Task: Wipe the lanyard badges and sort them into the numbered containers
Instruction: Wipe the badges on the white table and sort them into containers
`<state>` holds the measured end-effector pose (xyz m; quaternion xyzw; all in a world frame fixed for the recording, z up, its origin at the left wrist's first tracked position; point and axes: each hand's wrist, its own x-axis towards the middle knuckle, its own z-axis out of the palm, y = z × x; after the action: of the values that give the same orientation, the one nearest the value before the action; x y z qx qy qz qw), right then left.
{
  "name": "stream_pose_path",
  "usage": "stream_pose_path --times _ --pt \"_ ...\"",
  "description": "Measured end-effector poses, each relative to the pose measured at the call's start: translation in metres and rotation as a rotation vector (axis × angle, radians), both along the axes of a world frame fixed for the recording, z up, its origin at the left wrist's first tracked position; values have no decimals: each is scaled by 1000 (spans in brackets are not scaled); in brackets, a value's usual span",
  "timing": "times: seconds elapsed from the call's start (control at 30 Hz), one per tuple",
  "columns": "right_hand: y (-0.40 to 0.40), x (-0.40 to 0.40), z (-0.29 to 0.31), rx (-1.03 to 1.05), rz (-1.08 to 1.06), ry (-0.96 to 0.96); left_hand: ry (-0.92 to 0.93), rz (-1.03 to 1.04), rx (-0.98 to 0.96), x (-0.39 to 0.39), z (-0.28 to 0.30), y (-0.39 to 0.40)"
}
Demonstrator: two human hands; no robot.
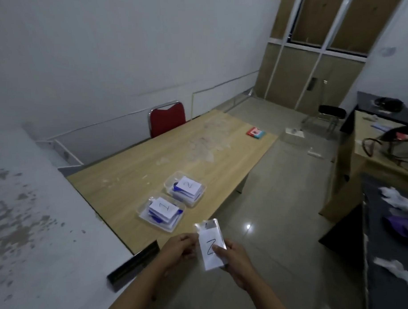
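A clear badge holder (209, 244) with a white card marked "2" is in front of me, just off the wooden table's near corner. My right hand (232, 259) holds it from the right, thumb lying across the card. My left hand (182, 246) touches the badge's left edge with curled fingers; whether it holds a wipe I cannot tell. On the table (221, 158) stand two clear containers of badges: the nearer one (161, 211) shows a card marked "1", the farther one (185, 187) a card marked "2". Blue lanyard pieces show in both.
A red chair (167, 118) stands behind the table. A red and blue flat object (256, 132) lies near the far right corner. A white wall ledge (39, 229) runs along the left. To the right are tiled floor, a black stool (331, 111) and a desk with a bag (397, 145).
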<state>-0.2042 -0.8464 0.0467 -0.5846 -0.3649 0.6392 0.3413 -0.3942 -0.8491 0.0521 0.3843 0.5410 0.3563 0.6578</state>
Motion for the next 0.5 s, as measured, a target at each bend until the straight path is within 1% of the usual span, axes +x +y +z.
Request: stream_pose_path --times 0.1,0.3,0.4,0.5 --pt "58 16 -1 -16 100 -14 27 166 -13 12 -3 38" --pt "158 38 3 -19 298 -90 106 629 -101 13 -12 92" --pt "204 31 6 2 376 -105 183 794 -134 1 -21 106" --pt "248 14 2 50 431 -160 269 934 -250 -16 -36 120"
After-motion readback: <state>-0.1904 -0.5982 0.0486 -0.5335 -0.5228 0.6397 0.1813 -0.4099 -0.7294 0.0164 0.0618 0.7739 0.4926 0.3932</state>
